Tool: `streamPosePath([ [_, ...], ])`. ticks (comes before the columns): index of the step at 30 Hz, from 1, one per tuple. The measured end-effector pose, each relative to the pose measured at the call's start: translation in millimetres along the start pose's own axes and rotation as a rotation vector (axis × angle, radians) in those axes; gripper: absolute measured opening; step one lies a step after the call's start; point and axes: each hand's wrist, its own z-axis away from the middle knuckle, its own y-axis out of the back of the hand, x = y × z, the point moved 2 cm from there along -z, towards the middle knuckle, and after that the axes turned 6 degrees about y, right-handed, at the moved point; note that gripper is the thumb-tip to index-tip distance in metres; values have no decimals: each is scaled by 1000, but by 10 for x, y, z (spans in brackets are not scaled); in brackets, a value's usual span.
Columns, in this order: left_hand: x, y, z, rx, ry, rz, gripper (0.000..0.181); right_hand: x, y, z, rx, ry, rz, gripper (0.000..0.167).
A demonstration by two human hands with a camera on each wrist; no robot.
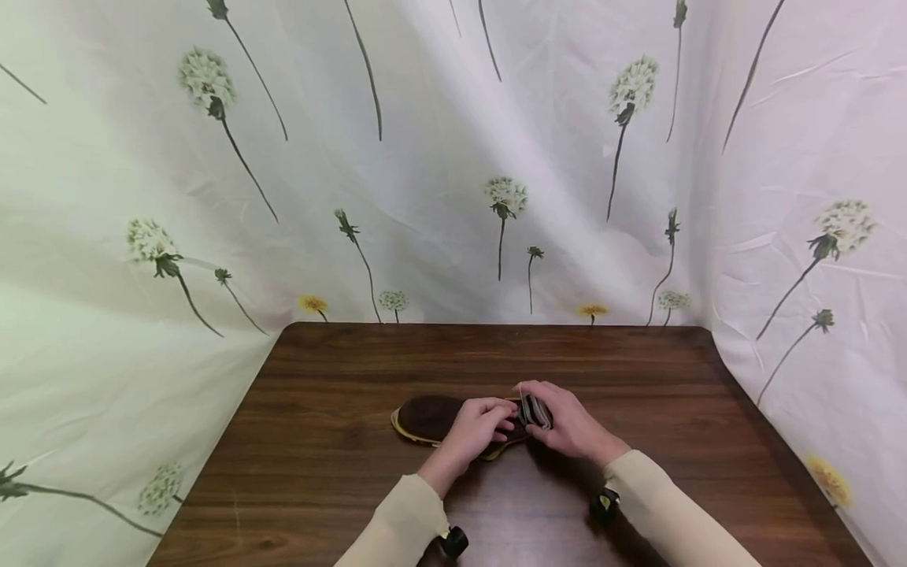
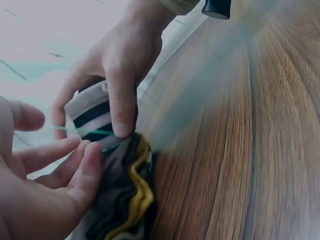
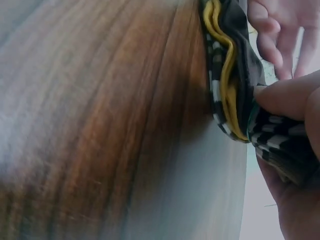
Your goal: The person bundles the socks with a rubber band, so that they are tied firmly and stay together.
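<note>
A flat stack of dark brown socks [image 1: 427, 417] with yellow and black-and-white layers along its edge lies crosswise on the table. My right hand [image 1: 570, 425] grips its right end, where a striped part [image 2: 92, 112] is bunched; the right thumb presses on it in the right wrist view. Around this bunched end runs a thin green band [image 2: 102, 132]. My left hand [image 1: 473, 429] is over the stack, its loosely bent fingers close to the band. Whether the left fingertips touch the band is unclear.
The wooden table [image 1: 319, 472] reaches back to a white curtain [image 1: 439, 197] printed with dandelions, which also hangs at both sides. A black wrist camera [image 1: 453, 542] is strapped below the left sleeve, and another device [image 1: 604, 504] below the right.
</note>
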Motion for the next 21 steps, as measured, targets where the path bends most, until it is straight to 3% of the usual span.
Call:
streamPosePath([
  [2,-10,46,6,55,-5,-34,31,27,6,1,-4,3,-11,67],
  [5,-29,114,14,78,-23,-67,26,64,28,13,-45,-20,-22,70],
  [12,-43,241,58,70,-88,-126,19,105,123,-20,-284,-136,-7,53],
  [15,-58,341,70,104,-152,-270,15,131,153,-37,-308,-149,-13,45],
  [21,-108,699,139,251,-332,-734,10,232,188,42,-276,-194,-53,39],
])
